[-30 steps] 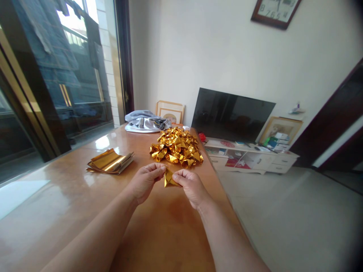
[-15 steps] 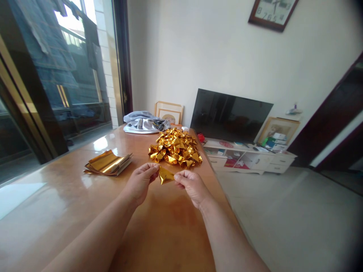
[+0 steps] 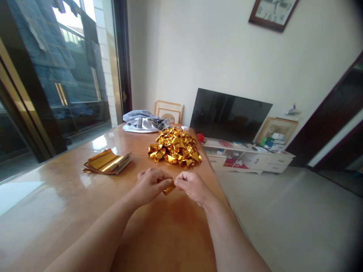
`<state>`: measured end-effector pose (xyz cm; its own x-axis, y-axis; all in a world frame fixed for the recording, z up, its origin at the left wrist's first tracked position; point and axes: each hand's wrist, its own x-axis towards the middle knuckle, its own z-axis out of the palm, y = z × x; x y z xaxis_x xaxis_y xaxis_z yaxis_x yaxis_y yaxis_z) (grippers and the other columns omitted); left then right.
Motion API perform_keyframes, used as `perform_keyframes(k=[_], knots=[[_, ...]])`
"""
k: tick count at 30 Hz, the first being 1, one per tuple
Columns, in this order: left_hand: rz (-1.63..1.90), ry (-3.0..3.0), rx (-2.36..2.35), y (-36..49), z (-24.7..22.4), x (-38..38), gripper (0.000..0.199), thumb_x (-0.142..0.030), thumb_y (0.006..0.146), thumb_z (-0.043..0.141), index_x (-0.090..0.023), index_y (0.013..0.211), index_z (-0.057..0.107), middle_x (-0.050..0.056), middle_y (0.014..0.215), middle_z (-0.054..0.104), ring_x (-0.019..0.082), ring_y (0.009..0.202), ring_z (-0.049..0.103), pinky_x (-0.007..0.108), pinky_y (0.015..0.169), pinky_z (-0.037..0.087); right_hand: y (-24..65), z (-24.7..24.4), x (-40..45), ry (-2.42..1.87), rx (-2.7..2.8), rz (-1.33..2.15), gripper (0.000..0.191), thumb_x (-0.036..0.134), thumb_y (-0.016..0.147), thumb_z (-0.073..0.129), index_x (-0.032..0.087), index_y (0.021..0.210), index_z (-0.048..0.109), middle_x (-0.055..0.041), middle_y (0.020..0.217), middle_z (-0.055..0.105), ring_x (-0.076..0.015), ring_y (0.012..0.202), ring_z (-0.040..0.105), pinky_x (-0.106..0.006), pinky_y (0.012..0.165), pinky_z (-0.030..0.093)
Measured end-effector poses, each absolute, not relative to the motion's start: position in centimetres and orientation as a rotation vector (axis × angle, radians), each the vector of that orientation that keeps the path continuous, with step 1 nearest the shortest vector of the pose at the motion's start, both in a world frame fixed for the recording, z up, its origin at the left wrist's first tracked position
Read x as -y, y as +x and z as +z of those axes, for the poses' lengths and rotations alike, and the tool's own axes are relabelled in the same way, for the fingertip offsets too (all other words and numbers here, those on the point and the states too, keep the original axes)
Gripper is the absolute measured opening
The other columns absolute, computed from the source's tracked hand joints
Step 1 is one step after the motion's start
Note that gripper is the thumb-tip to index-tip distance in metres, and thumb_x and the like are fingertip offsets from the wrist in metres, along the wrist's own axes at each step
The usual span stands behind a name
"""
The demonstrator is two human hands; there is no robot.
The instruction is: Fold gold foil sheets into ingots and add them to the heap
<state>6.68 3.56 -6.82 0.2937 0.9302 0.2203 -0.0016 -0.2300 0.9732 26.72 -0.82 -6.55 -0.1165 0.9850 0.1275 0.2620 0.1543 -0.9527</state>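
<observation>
A small folded piece of gold foil paper is held above the table between my two hands. My left hand covers much of it, with thumb and fingers closed on its left and upper part. On the right end, the thumb and forefinger of my right hand pinch it. Just beyond my hands lies a heap of folded gold foil pieces. A stack of flat gold foil sheets rests to the left, its edges slightly fanned and curled.
The glossy wooden table has its right edge beside my right forearm. Folded grey cloth lies at the far end near picture frames. Beyond stand a television and a low white cabinet. A glass door is on the left.
My left hand has moved right and slightly nearer, closing over the folded foil paper. My right hand keeps its pinch. The foil now sits slightly lower and is more hidden.
</observation>
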Motion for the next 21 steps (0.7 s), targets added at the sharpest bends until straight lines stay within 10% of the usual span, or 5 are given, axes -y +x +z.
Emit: perform_keyframes(k=[21], knots=[[1.269, 1.566, -0.906, 8.3, -7.5, -3.3, 0.021, -0.041, 0.078, 0.075, -0.023, 0.068, 0.076, 0.005, 0.072, 0.073, 0.024, 0.074, 0.065, 0.032, 0.071, 0.046, 24.2, -7.8, 0.2, -1.228, 1.323, 0.388, 0.018, 0.035, 0.087, 0.062, 0.019, 0.088, 0.069, -0.0051, 0.086, 0.071, -0.0191, 0.078, 0.061, -0.030, 0.073, 0.048]])
